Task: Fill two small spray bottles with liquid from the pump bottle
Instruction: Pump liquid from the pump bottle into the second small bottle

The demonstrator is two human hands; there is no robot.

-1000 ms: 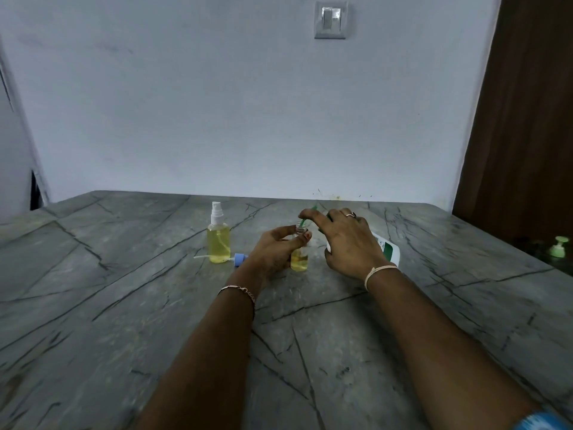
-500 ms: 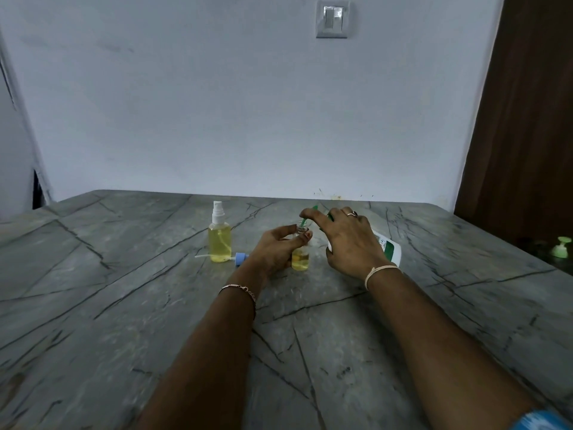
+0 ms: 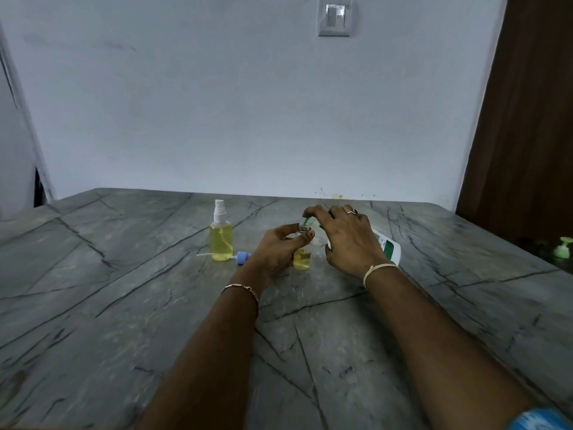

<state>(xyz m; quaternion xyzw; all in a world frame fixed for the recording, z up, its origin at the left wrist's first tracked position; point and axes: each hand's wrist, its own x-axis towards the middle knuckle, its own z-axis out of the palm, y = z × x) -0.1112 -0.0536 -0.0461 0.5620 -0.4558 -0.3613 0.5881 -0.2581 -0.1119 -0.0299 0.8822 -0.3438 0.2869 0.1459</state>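
Note:
A small open spray bottle (image 3: 301, 259), about a third full of yellow liquid, stands on the grey stone table (image 3: 124, 305). My left hand (image 3: 279, 248) grips it around the neck. My right hand (image 3: 348, 240) holds the white pump bottle (image 3: 389, 248), tilted with its green spout (image 3: 306, 220) over the small bottle's mouth; the hand hides most of the pump bottle. A second spray bottle (image 3: 221, 240), capped white and nearly full of yellow liquid, stands to the left.
A blue spray cap with a white tube (image 3: 240, 257) lies on the table between the two small bottles. A pale green pump head (image 3: 562, 248) sits low at the far right. A brown door (image 3: 527, 119) stands to the right, and a wall switch (image 3: 334, 17) hangs above.
My right hand and the pump bottle have shifted slightly, with the fingers curling more over the pump head. The left hand and the small bottle have stayed in place.

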